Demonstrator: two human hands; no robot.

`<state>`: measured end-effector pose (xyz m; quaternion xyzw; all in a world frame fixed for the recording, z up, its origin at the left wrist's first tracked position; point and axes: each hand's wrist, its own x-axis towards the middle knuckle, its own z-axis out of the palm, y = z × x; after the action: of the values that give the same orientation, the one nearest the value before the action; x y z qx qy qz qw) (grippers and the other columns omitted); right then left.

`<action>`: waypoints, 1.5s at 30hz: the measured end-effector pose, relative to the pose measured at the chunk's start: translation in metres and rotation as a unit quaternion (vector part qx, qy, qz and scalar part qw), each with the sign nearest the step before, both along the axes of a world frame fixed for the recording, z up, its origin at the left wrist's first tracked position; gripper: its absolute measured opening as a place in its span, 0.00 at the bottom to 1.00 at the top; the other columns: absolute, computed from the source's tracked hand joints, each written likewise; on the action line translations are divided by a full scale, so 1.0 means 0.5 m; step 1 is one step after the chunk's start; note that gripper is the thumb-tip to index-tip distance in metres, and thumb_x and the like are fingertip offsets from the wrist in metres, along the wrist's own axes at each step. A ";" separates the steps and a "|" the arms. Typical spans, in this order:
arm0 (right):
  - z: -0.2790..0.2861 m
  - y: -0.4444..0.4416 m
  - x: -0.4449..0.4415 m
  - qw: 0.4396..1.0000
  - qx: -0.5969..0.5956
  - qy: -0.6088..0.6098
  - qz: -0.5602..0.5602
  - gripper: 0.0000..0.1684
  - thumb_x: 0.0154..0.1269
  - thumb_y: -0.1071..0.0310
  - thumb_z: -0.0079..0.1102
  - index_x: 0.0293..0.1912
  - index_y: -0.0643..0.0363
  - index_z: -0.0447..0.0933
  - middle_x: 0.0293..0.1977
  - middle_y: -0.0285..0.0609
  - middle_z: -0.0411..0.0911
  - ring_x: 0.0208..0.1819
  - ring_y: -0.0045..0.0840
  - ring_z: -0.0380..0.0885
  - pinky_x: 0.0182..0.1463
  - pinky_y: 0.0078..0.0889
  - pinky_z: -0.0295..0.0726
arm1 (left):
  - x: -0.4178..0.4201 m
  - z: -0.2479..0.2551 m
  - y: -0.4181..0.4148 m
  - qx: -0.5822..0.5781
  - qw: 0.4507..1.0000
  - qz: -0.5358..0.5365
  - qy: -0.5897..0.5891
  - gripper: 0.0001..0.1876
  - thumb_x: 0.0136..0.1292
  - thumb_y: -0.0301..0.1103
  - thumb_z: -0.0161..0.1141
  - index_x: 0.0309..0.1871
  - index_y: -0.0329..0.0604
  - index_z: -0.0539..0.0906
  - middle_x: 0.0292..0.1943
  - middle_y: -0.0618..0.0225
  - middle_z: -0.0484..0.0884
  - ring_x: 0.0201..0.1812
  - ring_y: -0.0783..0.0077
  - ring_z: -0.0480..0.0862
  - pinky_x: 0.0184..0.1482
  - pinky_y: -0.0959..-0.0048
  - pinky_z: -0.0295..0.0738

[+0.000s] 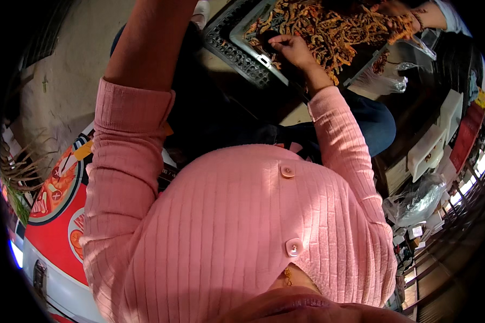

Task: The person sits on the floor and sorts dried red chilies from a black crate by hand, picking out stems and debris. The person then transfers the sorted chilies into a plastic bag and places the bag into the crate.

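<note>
My right hand point(293, 48) is over a grey plastic crate point(248, 50) heaped with dried, twisted orange-brown pieces point(327, 28), which may be roots or pods. Its fingers point left, with thumb and index finger near each other beside a dark patch; whether anything is between them cannot be told. My left forearm runs out past the top edge, and the left hand is out of view. At the upper right, another person's hand point(414, 22) is at a bunch of the same pieces, over the crate's far right side.
A black lattice crate point(242, 66) lies under the grey one. Clear plastic bags point(384, 80) stand right of it. Further right are white trays point(426, 151), a red tray point(467, 135) and a crumpled plastic bag point(418, 200). A red printed surface point(50, 242) is at left.
</note>
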<state>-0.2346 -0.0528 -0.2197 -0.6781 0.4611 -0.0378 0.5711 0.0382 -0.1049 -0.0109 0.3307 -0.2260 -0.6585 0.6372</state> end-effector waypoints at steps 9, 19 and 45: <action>-0.106 -0.031 0.096 0.944 -0.125 0.245 0.182 0.10 0.52 0.59 0.65 0.38 0.42 0.82 0.36 0.39 0.81 0.41 0.34 0.79 0.45 0.34 0.77 | 0.020 0.019 -0.012 0.015 0.999 0.007 0.033 0.01 0.55 0.25 0.49 0.30 0.40 0.69 0.26 0.68 0.70 0.19 0.79 0.62 0.17 0.82 0.56; -0.082 -0.027 0.123 0.883 -0.212 0.332 0.256 0.17 0.50 0.56 0.65 0.40 0.50 0.81 0.37 0.45 0.80 0.43 0.36 0.79 0.44 0.37 0.78 | 0.012 -0.007 -0.030 0.011 0.997 -0.029 0.065 0.04 0.59 0.28 0.49 0.31 0.37 0.70 0.25 0.69 0.68 0.20 0.79 0.62 0.17 0.82 0.57; -0.222 -0.066 0.144 0.938 -0.247 0.223 0.100 0.19 0.48 0.53 0.66 0.37 0.54 0.82 0.34 0.49 0.81 0.39 0.41 0.80 0.45 0.37 0.78 | 0.005 0.003 -0.041 0.049 0.993 -0.072 0.080 0.06 0.61 0.30 0.49 0.33 0.36 0.70 0.22 0.72 0.63 0.21 0.79 0.62 0.21 0.83 0.59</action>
<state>-0.1625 -0.0856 -0.3309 -0.8313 0.4830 0.0591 0.2687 0.0406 -0.1252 -0.0097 0.2911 -0.1648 -0.7371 0.5872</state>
